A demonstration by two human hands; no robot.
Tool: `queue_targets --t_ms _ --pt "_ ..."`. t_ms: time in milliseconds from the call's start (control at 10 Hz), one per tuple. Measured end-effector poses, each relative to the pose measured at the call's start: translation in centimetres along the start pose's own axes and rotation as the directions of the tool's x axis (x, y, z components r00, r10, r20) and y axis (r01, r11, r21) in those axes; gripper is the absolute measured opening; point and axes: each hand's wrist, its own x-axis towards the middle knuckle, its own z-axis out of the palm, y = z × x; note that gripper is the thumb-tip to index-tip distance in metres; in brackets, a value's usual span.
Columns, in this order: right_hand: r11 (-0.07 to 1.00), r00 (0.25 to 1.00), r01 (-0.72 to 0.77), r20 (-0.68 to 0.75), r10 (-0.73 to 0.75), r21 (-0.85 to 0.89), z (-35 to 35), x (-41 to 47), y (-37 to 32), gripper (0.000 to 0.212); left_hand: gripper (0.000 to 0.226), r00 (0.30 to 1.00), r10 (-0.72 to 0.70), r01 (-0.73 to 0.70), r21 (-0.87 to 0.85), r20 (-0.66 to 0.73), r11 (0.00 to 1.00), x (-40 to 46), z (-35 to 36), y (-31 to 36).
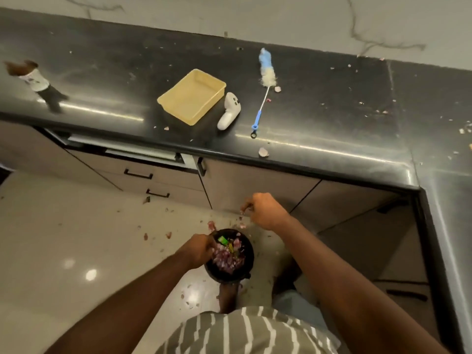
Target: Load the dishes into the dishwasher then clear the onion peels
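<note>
Lower centre: left hand (198, 250) grips rim of black bin (229, 254), fingers curled over edge; bin holds onion peels (227, 259). Right hand (265, 210) reaches down toward floor (76, 226), arm extended, fingertips pinched together, apparently on a peel scrap. More peels scattered on floor around bin.

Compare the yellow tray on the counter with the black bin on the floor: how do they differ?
The yellow tray is rectangular and shallow; the black bin is round and looks deeper. The yellow tray lies on the black counter with nothing in it; the black bin is down at the floor and holds purple onion peels. Nobody touches the yellow tray, while the left hand grips the black bin's rim. Both are open on top.
</note>
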Motion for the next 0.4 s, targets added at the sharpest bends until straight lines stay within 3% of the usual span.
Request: queue_targets --t_ms 100,200,300,400 --pt "0.999 0.99 -0.022 -0.137 0.028 0.04 0.4 -1.9 -2.5 0.026 0.032 1.0 0.014 -0.015 0.029 0.021 0.999 0.0 0.1 -0.6" --pt "0.988 0.9 0.122 -0.429 -0.072 0.091 1.5 -4.2 -3.9 0.011 0.029 0.996 0.081 -0.085 0.092 0.045 0.992 0.3 0.6 0.3" --pt "0.981 0.947 0.165 -0.293 -0.129 0.102 2.9 -6.9 -3.6 0.036 0.027 0.972 0.201 -0.22 0.179 0.122 0.959 0.9 1.4 3.1" --pt "0.991 0.998 -0.021 -0.052 0.028 0.129 5.1 -10.0 -0.9 0.066 0.028 0.934 0.286 -0.33 0.21 0.214 0.92 0.8 2.7 7.2"
